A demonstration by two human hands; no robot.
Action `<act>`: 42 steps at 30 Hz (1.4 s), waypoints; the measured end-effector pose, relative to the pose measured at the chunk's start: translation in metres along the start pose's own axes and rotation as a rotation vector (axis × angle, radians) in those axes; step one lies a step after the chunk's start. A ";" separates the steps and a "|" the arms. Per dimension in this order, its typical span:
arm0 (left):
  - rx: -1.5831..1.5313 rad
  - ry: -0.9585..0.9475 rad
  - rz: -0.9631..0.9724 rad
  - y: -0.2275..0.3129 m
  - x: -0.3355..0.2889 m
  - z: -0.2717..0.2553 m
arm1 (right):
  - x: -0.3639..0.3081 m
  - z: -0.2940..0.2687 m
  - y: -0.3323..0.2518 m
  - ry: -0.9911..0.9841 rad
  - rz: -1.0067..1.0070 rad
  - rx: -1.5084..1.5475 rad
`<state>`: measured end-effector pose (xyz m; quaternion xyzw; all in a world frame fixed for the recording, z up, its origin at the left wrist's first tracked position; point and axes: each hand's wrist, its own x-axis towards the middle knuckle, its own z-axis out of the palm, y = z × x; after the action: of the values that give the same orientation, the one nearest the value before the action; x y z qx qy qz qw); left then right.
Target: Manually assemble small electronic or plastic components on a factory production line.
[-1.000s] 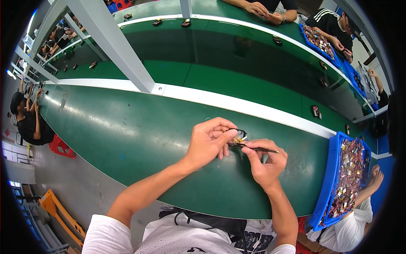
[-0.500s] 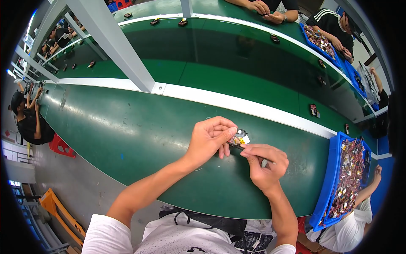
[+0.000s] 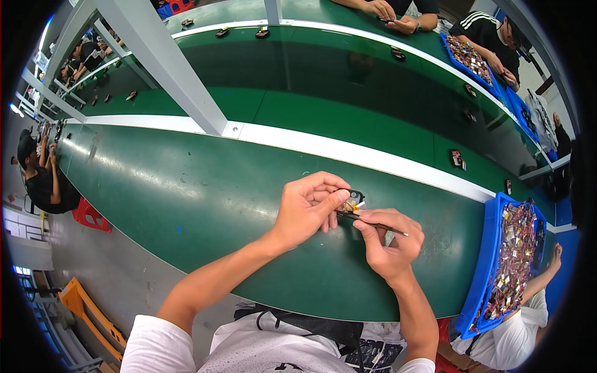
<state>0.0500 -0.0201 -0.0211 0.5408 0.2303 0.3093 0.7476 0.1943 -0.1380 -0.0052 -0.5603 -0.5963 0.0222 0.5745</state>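
Left hand (image 3: 306, 208): I see it pinching 1 small black part (image 3: 352, 199).
Right hand (image 3: 388, 239): clamped on thin tool (image 3: 379, 225), tip at part.
Table (image 3: 186, 186): green.

Mostly hidden behind the left hand (image 3: 308, 208) fingers: the small black part (image 3: 354, 199), only its corner showing beside the fingertips. Too small to tell: the thin tool (image 3: 373, 224) tip, pinched by the right hand (image 3: 388, 242). Cut off by the rim: the blue tray (image 3: 488, 261), right of the grip.
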 end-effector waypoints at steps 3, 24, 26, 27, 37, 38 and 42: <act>0.015 0.005 0.003 0.001 0.000 0.000 | 0.000 0.001 0.000 -0.004 -0.014 -0.005; 0.024 0.005 -0.100 -0.001 0.001 0.001 | 0.000 -0.002 -0.003 -0.100 -0.085 -0.125; -0.021 -0.027 -0.094 -0.003 0.002 -0.001 | 0.000 -0.001 -0.001 -0.068 -0.093 -0.138; -0.021 -0.029 -0.094 -0.003 0.003 -0.002 | 0.000 -0.001 -0.001 -0.046 -0.083 -0.124; -0.024 -0.103 -0.035 -0.002 0.003 -0.003 | 0.000 0.000 -0.001 0.014 -0.064 -0.125; -0.032 -0.094 -0.027 -0.003 0.003 -0.003 | 0.000 0.001 -0.001 0.014 -0.064 -0.124; -0.024 -0.092 -0.029 0.000 0.002 -0.003 | 0.000 0.001 0.000 0.026 -0.078 -0.115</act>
<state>0.0497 -0.0167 -0.0225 0.5421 0.1996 0.2761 0.7682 0.1940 -0.1376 -0.0059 -0.5687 -0.6106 -0.0417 0.5495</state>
